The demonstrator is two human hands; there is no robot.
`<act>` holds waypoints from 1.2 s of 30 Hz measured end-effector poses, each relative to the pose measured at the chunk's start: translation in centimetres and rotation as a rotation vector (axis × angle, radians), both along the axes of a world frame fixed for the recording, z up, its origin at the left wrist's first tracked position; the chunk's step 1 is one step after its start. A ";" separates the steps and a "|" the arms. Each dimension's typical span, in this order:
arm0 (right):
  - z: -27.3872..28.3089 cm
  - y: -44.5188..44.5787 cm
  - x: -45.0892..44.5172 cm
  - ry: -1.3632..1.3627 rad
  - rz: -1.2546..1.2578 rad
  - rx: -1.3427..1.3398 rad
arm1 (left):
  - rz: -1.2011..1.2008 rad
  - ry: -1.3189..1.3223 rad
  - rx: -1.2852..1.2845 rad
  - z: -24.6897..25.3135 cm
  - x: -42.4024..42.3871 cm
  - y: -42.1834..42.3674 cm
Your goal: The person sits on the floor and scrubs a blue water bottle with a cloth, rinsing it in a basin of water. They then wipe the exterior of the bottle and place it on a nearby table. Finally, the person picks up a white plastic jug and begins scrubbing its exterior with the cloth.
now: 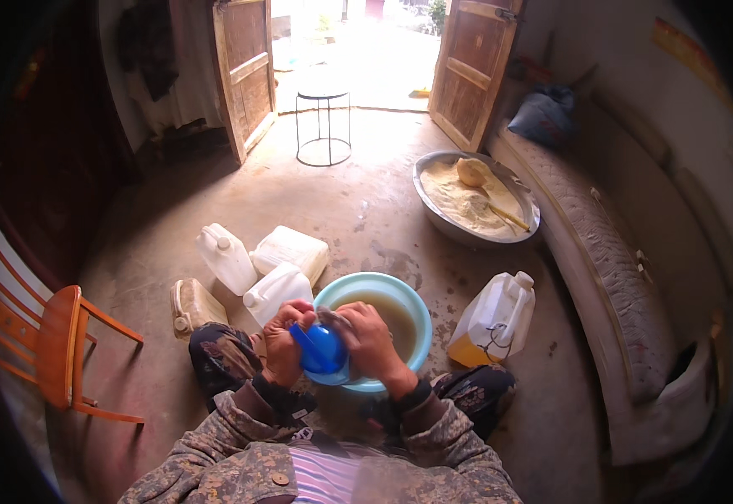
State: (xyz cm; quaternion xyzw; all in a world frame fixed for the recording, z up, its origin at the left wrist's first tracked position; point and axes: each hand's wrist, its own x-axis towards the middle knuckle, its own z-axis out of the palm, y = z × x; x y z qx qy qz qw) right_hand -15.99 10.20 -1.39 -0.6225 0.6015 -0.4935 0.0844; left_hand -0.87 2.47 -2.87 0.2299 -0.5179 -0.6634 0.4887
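My left hand (283, 345) grips a blue plastic container (323, 350) with a strap-like blue handle, held over the near left rim of a light blue basin (422, 315). Cloudy brownish water (398, 318) stands in the basin. At the container's upper right, my right hand (369, 340) is bent over a small greyish thing (334, 318), which its fingers press; what that is, I cannot tell. White plastic jugs (288, 293) lie left of the basin. To its right, a jug (495, 315) holding some yellow liquid leans on its side.
A metal basin (426, 201) of pale meal with a scoop and a stick stands farther off on the right. A wire-legged stool (323, 129) is before the open wooden doors (247, 75). An orange wooden chair (61, 346) is at left; a long padded seat (593, 252) runs along the right.
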 end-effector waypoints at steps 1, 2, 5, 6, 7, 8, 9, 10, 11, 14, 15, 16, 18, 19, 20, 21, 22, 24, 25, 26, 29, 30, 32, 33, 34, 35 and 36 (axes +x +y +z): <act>-0.2 0.2 0.6 0.173 -0.015 -0.200 | 0.070 0.096 0.060 -0.2 0.2 -0.8; 0.1 1.4 1.9 -0.114 -0.038 -0.213 | 0.138 0.196 0.119 -0.2 0.3 -1.7; 0.4 3.7 4.7 0.052 -0.119 -0.347 | 0.043 0.245 0.334 1.4 1.0 -1.6; 0.5 3.2 4.5 0.075 -0.171 -0.414 | -0.026 0.208 0.408 2.3 1.5 -1.4; 0.4 2.2 4.0 0.096 -0.226 -0.460 | -0.006 0.138 0.398 1.6 1.2 -1.4; -0.2 1.4 2.3 0.237 -0.295 -0.479 | -0.091 0.166 0.448 1.7 1.2 -1.1; -0.5 0.6 0.7 0.115 -0.222 -0.402 | -0.089 0.127 0.403 1.6 2.1 -1.0; -2.1 0.5 -1.3 0.199 -0.250 -0.335 | -0.082 0.073 0.370 2.0 2.7 -0.7; -6.5 0.2 -4.1 0.073 -0.287 -0.239 | -0.102 0.051 0.300 2.7 2.5 -0.7; -9.5 1.1 -7.7 -0.721 -0.166 0.257 | -0.237 0.204 0.265 2.2 3.1 -1.5; -9.6 0.8 -7.2 -0.725 -0.156 0.233 | -0.236 0.198 0.242 2.0 3.4 -1.6; -9.1 0.7 -6.7 -0.721 -0.158 0.206 | -0.246 0.201 0.219 1.2 3.5 -1.9; -4.1 0.6 -3.4 -0.577 -0.181 0.222 | -0.186 0.158 0.145 -0.1 3.4 -1.9; -2.6 0.4 -1.2 -0.387 -0.156 0.058 | -0.131 0.121 0.089 -0.6 2.5 -1.6; 0.0 0.4 1.3 -0.390 -0.109 -0.052 | -0.074 0.079 0.031 -1.1 2.1 -1.4; 0.4 0.2 2.3 -0.181 -0.151 -0.223 | -0.211 0.108 0.163 -0.7 3.0 -1.5; 1.8 0.7 3.3 -0.180 -0.151 -0.259 | -0.212 0.175 0.234 -0.2 3.7 -1.7; 1.3 0.9 3.1 -0.149 -0.169 -0.280 | -0.265 0.341 0.008 0.6 3.6 -2.1; -0.4 1.0 1.4 -0.105 -0.246 -0.226 | -0.297 0.340 -0.036 1.2 3.9 -2.6; -3.4 0.9 -1.1 -0.046 -0.327 -0.169 | -0.336 0.353 -0.078 1.5 4.0 -3.2; -11.5 1.7 -5.4 -0.561 -0.434 0.157 | -0.410 0.316 -0.159 3.5 4.0 -1.9; -12.5 1.8 -5.8 -0.864 -0.378 0.242 | -0.433 0.271 -0.185 3.8 4.0 -1.4; -14.6 1.7 -6.0 -1.207 -0.311 0.219 | -0.485 0.189 -0.331 4.6 3.6 -1.1; -14.9 1.6 -5.8 -1.380 -0.267 0.204 | -0.558 0.167 -0.434 5.3 3.5 -1.3; -14.9 1.6 -5.6 -1.521 -0.162 0.208 | -0.634 0.147 -0.539 6.2 3.2 -1.4; -14.9 1.7 -5.5 -1.660 -0.054 0.209 | -0.643 0.110 -0.525 7.3 2.9 -0.3; -14.7 1.5 -5.5 -1.796 0.066 0.208 | -0.725 0.062 -0.576 8.6 2.5 0.0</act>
